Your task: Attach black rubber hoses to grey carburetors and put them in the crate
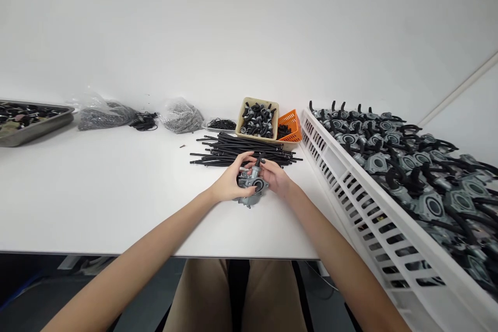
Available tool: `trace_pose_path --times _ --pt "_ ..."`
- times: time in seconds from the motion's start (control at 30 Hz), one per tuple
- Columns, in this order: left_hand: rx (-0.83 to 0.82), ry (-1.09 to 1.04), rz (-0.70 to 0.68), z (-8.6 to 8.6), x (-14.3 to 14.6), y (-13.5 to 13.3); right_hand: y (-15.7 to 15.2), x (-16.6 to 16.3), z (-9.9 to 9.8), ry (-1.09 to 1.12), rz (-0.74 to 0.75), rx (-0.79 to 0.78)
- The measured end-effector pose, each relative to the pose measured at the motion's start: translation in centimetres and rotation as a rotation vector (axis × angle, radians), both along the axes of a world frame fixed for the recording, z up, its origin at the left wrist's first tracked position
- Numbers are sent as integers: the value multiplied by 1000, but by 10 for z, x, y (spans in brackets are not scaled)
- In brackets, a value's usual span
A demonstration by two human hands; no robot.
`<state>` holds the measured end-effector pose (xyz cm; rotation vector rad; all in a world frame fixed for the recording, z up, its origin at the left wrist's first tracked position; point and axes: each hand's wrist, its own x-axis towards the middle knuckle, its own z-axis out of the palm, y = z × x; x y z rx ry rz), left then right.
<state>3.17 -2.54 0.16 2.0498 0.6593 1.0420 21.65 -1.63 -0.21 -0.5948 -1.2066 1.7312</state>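
Observation:
A grey metal carburetor (252, 199) is held just above the white table, its round bore facing me. My left hand (227, 184) is closed around its left side, thumb across the front near the bore. On top of the carburetor stands a short black rubber boot (259, 160), tilted slightly right. My right hand (277, 178) is closed at this boot, with the thumb against it; its other fingers are partly hidden behind the carburetor. Just behind both hands lies a pile of black rubber hoses (225, 146).
A white slatted crate (365, 207) full of carburetors runs along the right. At the back stand a cream basket (258, 138) of black-capped fittings, an orange basket (294, 127), and two plastic bags of small parts (181, 115). A metal tray (39, 132) sits far left.

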Motion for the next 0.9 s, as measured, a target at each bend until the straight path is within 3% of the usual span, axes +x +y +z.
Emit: trace_pose_path --times 0.4,0.67,0.9 --pt "36 -4 26 -7 -1 4 -1 -2 2 -79 8 11" --pt "-10 -21 7 -7 0 3 -1 2 3 6 23 -21" --pt "8 -13 7 -5 -1 2 -2 0 3 -84 12 51"
